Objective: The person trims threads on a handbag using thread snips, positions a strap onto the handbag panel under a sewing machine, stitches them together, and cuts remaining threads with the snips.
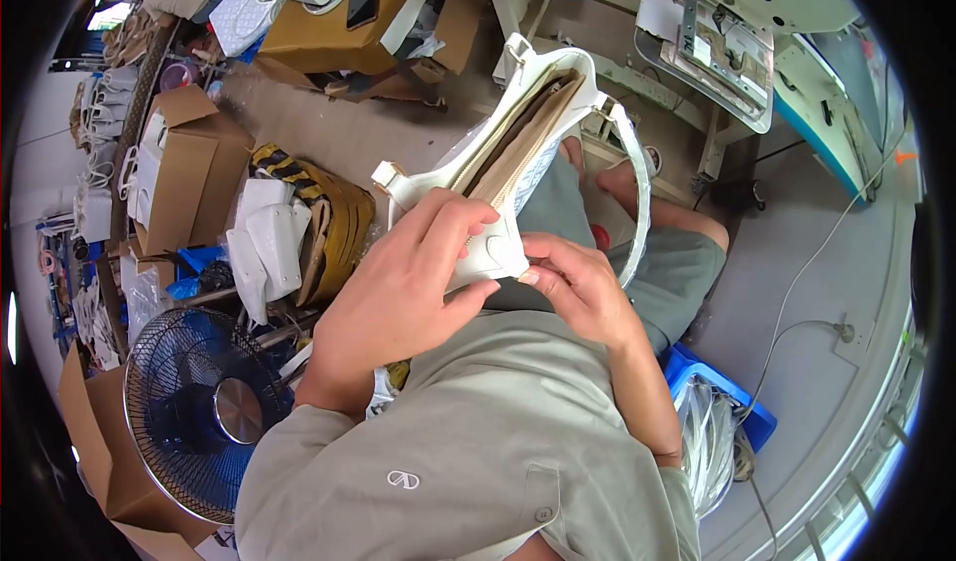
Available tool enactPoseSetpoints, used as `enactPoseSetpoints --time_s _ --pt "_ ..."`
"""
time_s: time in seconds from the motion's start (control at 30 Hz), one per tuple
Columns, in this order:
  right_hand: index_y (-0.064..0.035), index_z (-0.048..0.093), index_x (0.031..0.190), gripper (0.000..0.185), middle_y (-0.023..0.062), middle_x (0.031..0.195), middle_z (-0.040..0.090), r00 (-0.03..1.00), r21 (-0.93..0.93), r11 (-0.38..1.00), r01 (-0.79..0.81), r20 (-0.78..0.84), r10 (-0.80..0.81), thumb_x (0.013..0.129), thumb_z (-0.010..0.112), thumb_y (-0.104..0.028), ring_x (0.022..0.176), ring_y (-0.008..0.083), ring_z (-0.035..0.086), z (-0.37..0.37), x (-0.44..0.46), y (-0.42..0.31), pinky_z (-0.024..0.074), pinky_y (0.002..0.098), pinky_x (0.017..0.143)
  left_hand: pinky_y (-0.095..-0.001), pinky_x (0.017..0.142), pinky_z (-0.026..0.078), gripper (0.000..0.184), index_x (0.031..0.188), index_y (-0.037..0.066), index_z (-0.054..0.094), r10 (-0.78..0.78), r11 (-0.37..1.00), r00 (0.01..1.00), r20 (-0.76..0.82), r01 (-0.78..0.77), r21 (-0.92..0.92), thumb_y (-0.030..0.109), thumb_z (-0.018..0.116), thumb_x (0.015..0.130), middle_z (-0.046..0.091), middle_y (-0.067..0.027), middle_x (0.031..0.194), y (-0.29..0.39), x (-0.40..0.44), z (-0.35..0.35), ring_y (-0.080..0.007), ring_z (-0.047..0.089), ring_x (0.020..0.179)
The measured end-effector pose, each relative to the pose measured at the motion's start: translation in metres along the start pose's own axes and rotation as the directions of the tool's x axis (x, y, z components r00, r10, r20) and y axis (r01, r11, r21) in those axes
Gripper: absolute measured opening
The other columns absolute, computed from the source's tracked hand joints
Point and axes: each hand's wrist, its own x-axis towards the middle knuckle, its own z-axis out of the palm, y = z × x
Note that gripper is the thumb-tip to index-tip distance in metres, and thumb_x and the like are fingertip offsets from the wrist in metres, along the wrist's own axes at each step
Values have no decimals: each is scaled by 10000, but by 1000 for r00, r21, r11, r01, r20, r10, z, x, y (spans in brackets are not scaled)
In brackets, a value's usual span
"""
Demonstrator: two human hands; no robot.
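A white handbag [503,247] rests over my lap, its top facing up and unzipped, showing a tan lining [528,138]. One white strap [637,178] loops out on its right side. With fingers curled over the near end of the bag, my left hand [393,277] is closed on it, the thumb along the lower edge. My right hand [583,287] pinches the bag's near corner between thumb and fingertips. The far end of the bag points away from me, and its underside is hidden.
At lower left stands a black fan [204,412] near an open cardboard box [95,422]. White bag pieces [269,237] lie beside a yellow-black sack [334,223]. A machine [722,53] is at upper right. A blue crate [747,417] sits right of me, with a cable [797,282] nearby.
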Motion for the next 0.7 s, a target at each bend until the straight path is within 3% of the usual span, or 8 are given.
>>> enactPoseSetpoints --time_s 0.1,0.17,0.23,0.37,0.5,0.57,0.6,0.7 --pt "12 656 1252 248 100 1106 735 997 30 997 67 -39 -65 1016 660 -66 880 199 715 -3 1 5 563 314 763 -375 750 594 469 1179 19 590 18 995 999 51 -13 -100 61 845 788 615 -137 1055 12 -12 -6 -269 679 864" --pt "19 644 1263 251 71 1056 724 991 108 986 -131 3 131 1024 640 -57 737 121 679 -8 2 -5 539 265 630 -377 754 573 474 1200 30 614 -8 980 997 77 24 -199 79 854 794 605 -143 1081 16 -19 -3 -286 654 911" --pt "16 637 1273 258 69 1043 714 990 139 980 -143 3 144 1026 632 -57 685 107 657 -5 5 -4 523 257 587 -390 820 557 480 1219 43 642 119 989 986 -113 -108 104 72 850 788 600 -142 1128 11 -19 4 -314 635 1001" --pt "-36 626 1275 266 99 1110 667 988 227 963 -147 -20 156 1027 659 -127 810 191 693 -5 7 -10 569 334 669 -437 954 539 482 1273 118 701 139 912 990 13 -133 387 -18 699 811 612 -138 1306 -2 -5 11 -360 626 1143" --pt "-41 663 1194 227 134 1127 694 970 -326 919 222 -21 -242 991 707 -133 927 259 724 -69 -2 -43 571 377 789 -424 912 564 464 1200 128 779 181 937 983 -25 -164 309 -72 621 813 695 -115 1283 -5 12 7 -340 678 1067" --pt "-12 677 1153 193 115 1043 725 987 -273 961 -44 -163 -1 1000 703 -126 893 210 732 -134 -33 -49 578 344 786 -427 915 560 461 1245 111 754 236 932 971 28 -235 277 2 670 805 694 -121 1296 -15 20 0 -349 675 1082" --pt "11 701 1045 154 126 1014 747 890 37 977 -210 -406 207 992 703 -133 930 207 726 -159 -45 -46 564 337 821 -432 923 555 481 1272 97 737 208 935 977 45 -212 285 67 706 793 696 -125 1297 -14 23 -2 -356 674 1089" --pt "0 710 1054 202 57 932 724 557 -52 927 -372 -811 178 1046 643 -190 846 122 664 -282 -64 9 532 273 789 -444 948 543 612 1332 58 691 201 932 976 78 -215 293 251 800 762 695 -146 1313 -22 32 -3 -378 671 1115"
